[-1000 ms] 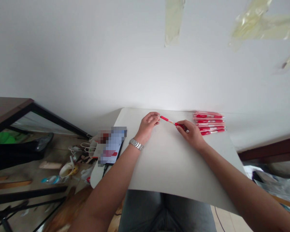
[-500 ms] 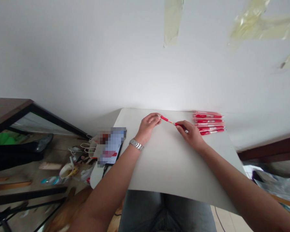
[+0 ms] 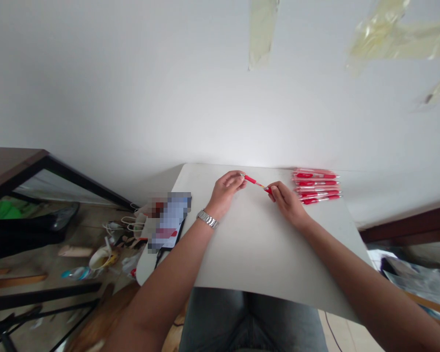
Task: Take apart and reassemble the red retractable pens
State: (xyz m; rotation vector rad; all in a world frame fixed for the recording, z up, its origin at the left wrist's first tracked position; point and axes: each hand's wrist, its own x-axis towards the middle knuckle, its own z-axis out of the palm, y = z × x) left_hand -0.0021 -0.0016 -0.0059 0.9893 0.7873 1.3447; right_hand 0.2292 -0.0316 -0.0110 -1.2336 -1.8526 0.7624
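A red pen (image 3: pixel 250 180) with a clear, coloured middle is held in the air between my two hands. My left hand (image 3: pixel 225 188) pinches its metallic end, beside the red grip. The fingers of my right hand (image 3: pixel 286 200) are closed on the pen's other red part, most of which they cover. A silver watch band circles my left wrist. Just beyond my right hand, a row of several red and clear pens (image 3: pixel 317 187) lies on the white table (image 3: pixel 264 244).
A phone or tablet (image 3: pixel 174 215), blurred out, sits at the table's left edge with a cable. The white wall (image 3: pixel 212 98) rises behind the table. On the floor at left are a cup (image 3: pixel 100 258), a plastic bottle (image 3: pixel 77 274) and a dark frame. Plastic bags (image 3: pixel 421 283) lie at the right.
My right hand's fingers have shifted and curled more tightly over the pen's red end, covering more of it. My left hand keeps nearly the same place and hold.
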